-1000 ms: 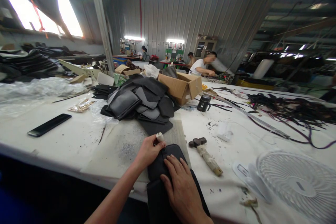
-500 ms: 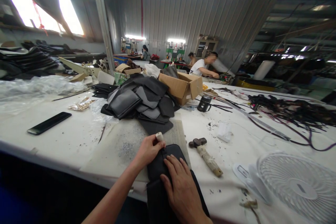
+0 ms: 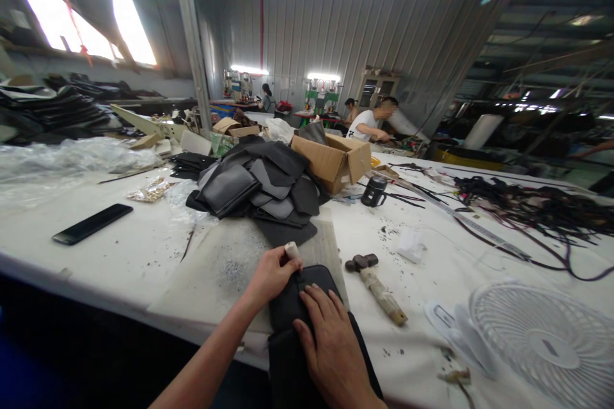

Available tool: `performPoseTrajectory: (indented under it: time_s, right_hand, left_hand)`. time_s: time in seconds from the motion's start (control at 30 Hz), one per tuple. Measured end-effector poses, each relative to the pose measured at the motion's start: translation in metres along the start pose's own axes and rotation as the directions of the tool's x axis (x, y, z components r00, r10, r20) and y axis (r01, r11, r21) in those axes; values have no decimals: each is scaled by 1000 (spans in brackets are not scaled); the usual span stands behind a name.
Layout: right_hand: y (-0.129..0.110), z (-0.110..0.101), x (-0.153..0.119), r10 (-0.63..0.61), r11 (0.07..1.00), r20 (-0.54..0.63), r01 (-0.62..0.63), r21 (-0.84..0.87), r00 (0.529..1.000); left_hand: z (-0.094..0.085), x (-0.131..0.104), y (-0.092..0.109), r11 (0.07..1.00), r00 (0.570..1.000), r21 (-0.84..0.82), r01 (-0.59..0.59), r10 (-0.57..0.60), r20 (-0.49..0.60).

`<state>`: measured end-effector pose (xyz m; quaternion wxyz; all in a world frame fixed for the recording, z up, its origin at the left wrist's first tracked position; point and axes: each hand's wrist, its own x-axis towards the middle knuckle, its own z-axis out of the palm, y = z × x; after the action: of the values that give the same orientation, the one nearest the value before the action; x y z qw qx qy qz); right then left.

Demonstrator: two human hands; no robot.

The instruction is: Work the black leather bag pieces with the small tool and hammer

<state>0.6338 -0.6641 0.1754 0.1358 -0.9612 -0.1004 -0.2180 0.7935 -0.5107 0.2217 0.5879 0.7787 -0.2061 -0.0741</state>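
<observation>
A black case (image 3: pixel 284 312) with rounded corners lies at the table's front edge, its lower part reaching the bottom of the view. My right hand (image 3: pixel 330 332) rests flat on it with the fingers spread. At the case's upper left edge, my left hand (image 3: pixel 274 273) is pinched; what its fingertips grip is too small to make out. One fingertip of that hand has a white wrapping (image 3: pixel 291 250). Beyond the hands is a heap of black and grey pieces (image 3: pixel 259 179). A hammer (image 3: pixel 381 291) with a wrapped handle lies to the right.
A white fan (image 3: pixel 542 339) stands at the lower right. Farther back are a dark mug (image 3: pixel 374 192), an open cardboard box (image 3: pixel 330 160) and tangled straps (image 3: pixel 537 204). A phone (image 3: pixel 93 223) lies left. A person (image 3: pixel 367 124) in white works behind the table.
</observation>
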Motion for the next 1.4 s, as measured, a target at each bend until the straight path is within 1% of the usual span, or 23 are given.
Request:
performPoseTrajectory:
  time_s: [0.2, 0.3, 0.57, 0.73, 0.9, 1.2, 1.4]
  right_hand:
    - [-1, 1, 1, 0, 1000, -4, 0, 3, 1000]
    - [-2, 0, 1, -2, 1000, 0, 2, 2, 1000]
    - [-1, 1, 0, 3, 1000, -17, -3, 7, 1000]
    - [-1, 2, -1, 2, 1000, -15, -2, 5, 1000]
    - [-2, 1, 0, -2, 1000, -6, 2, -13, 1000]
    - [-2, 1, 0, -4, 1000, -14, 4, -1, 1000]
    - [-2, 1, -1, 14, 1000, -3, -14, -1, 1000]
  left_hand:
    - [1, 1, -1, 999, 999, 49, -19, 21, -37]
    - [3, -1, -2, 998, 998, 46, -34, 36, -56]
    - [5, -6, -9, 998, 997, -38, -56, 53, -62]
    - [4, -6, -13, 994, 997, -97, -51, 45, -68]
    - [3, -7, -13, 991, 998, -123, -56, 52, -40]
    - [4, -5, -9, 999, 997, -31, -45, 42, -70]
    - [7, -8, -9, 997, 993, 8, -76, 76, -88]
